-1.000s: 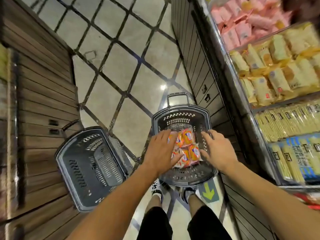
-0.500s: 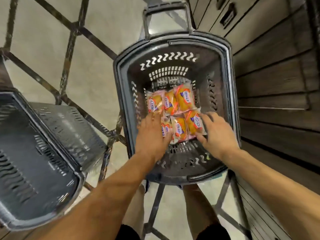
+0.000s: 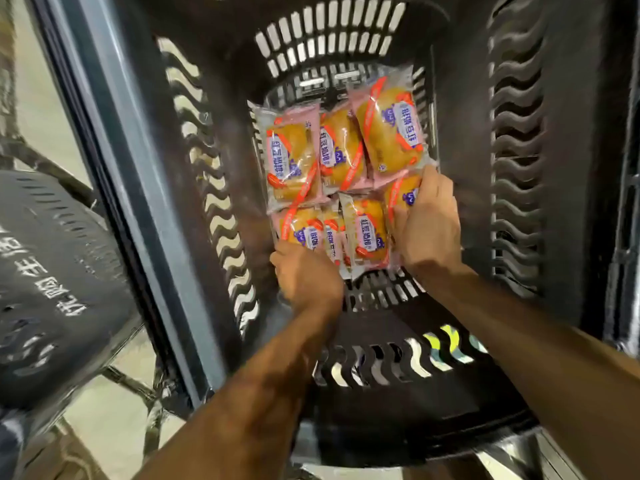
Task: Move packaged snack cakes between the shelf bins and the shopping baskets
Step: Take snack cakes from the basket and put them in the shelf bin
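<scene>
A dark slotted shopping basket (image 3: 519, 140) fills the view. On its bottom lie several packaged snack cakes (image 3: 346, 157), golden cakes in pink and clear wrappers, in two rows. My left hand (image 3: 306, 275) rests on the near left packs with fingers curled over their lower edge. My right hand (image 3: 427, 223) is closed around the right pack of the near row. The three packs of the far row lie untouched.
A second dark basket (image 3: 52, 271) with white lettering stands at the left on a metal frame. Pale floor tiles (image 3: 114, 417) show below it. The basket's grey rim (image 3: 114, 168) runs diagonally at the left.
My head has dropped much closer to the basket, which now fills the frame. Both hands have closed onto the near row of packs, the right one gripping the right pack.
</scene>
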